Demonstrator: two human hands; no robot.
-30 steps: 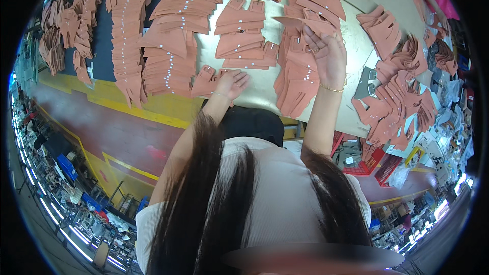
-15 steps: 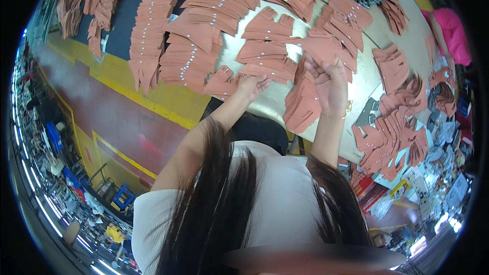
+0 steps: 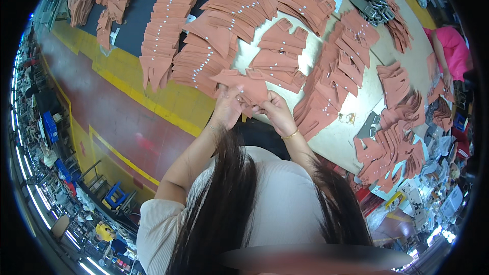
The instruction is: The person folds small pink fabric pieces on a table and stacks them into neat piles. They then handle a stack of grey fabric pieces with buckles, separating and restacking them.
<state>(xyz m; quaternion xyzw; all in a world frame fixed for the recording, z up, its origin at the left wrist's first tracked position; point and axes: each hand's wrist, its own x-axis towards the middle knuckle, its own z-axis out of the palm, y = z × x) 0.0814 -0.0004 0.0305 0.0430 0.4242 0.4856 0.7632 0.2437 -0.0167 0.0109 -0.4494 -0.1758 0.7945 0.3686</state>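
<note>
Close to my body, at the near edge of the table [image 3: 349, 147], both hands are on one flat terracotta leather-like piece [image 3: 247, 87]. My left hand [image 3: 229, 106] is closed on its near left part, with the thumb on top. The fingers of my right hand [image 3: 277, 112] pinch its near right corner. Just beyond lies a small stack of like pieces [image 3: 277, 61], with white dots along the edges and a buckle at one end. Part of the stack behind the held piece is hidden.
Long overlapping rows of terracotta pieces [image 3: 165, 30] cover the left and a right-hand row [image 3: 331, 81] runs beside my right hand. Dark straps with metal buckles [image 3: 372, 7] lie at the far right. Another person in pink [image 3: 453, 51] is at the right edge.
My right hand has come left and nearer with a piece from the right-hand row. My left hand has drawn nearer and now grips the piece too. The view has shifted slightly.
</note>
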